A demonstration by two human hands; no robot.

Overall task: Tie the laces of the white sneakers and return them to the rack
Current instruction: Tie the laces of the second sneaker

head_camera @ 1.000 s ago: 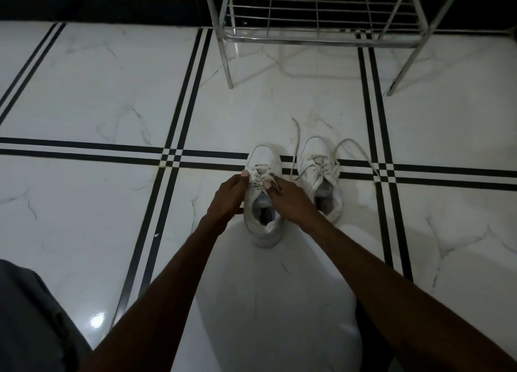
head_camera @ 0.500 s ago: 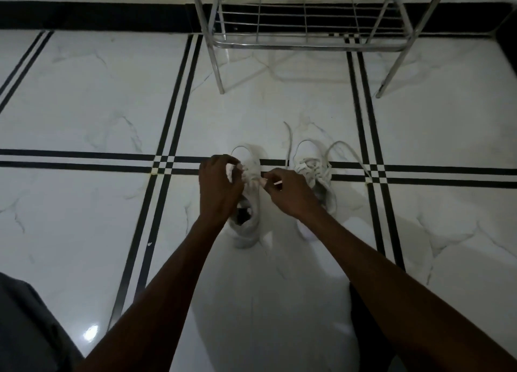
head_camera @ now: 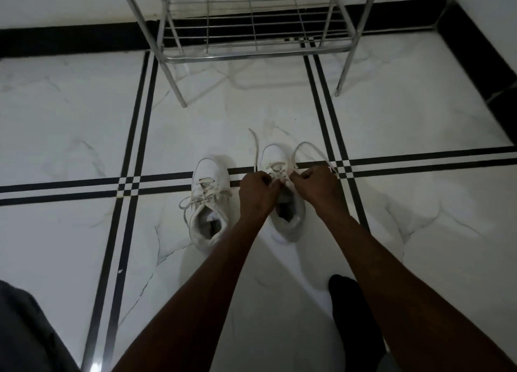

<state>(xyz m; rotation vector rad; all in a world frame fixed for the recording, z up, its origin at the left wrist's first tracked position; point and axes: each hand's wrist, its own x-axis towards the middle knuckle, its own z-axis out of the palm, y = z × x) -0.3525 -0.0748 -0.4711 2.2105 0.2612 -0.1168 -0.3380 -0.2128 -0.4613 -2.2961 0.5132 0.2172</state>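
Two white sneakers stand side by side on the floor, toes pointing away from me. The left sneaker [head_camera: 208, 203] has its laces in a loose bow over the tongue. Both my hands are at the right sneaker [head_camera: 288, 217]. My left hand [head_camera: 258, 194] and my right hand [head_camera: 314, 185] each pinch one of its laces [head_camera: 278, 167] just above the tongue. The two loose lace ends arc out toward the toe and to the right. The metal shoe rack [head_camera: 251, 52] stands beyond the sneakers, its lowest wire shelf bare.
The floor [head_camera: 70, 119] is glossy white marble tile with black double stripes. A black skirting runs along the white wall behind the rack and down the right side. My dark-clothed knee [head_camera: 25, 329] is at the lower left, and a dark foot [head_camera: 352, 310] at lower right.
Both hands left the left sneaker, whose laces now sit in a bow, and moved right to grip the right sneaker's laces. The view shifted, showing the rack closer.
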